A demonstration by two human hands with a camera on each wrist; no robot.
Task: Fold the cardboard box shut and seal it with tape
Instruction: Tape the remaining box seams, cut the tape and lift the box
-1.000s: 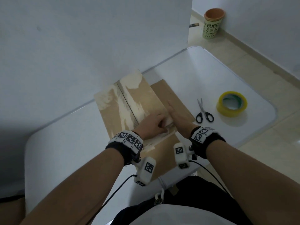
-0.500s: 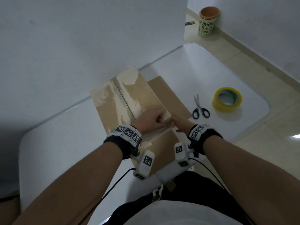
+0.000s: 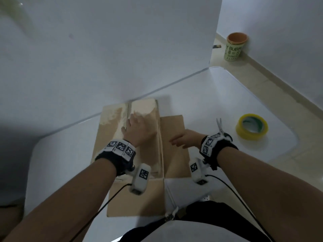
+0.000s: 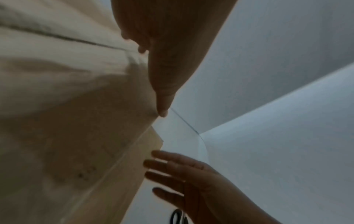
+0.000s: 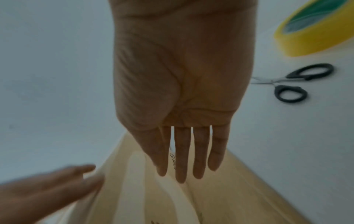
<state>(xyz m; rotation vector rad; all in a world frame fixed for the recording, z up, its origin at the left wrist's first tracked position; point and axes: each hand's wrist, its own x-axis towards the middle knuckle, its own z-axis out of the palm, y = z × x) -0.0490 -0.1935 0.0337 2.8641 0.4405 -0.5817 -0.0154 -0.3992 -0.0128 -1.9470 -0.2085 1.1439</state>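
I see the cardboard box point(image 3: 139, 154) lying on the white table point(image 3: 218, 102), its long axis running from my body toward the wall point(image 3: 104, 49); the far end sits just short of the wall, the near end overhangs the table's front edge. One side flap point(image 3: 174, 145) lies spread out flat to the right of the box. My left hand point(image 3: 138, 130) rests palm-down on the box's top face near the centre seam, fingers straight and together. My right hand point(image 3: 187, 139) hovers over the spread flap, fingers straight and slightly apart, holding nothing; whether it touches the flap I cannot tell. Right of the box lie scissors point(image 3: 221, 128), black handles toward me, partly hidden by my right wrist, and beyond them a yellow tape roll point(image 3: 251, 129). A green tin point(image 3: 235, 48) stands on the floor, well beyond the box. The cardboard is brown, with pale torn patches at its far end.
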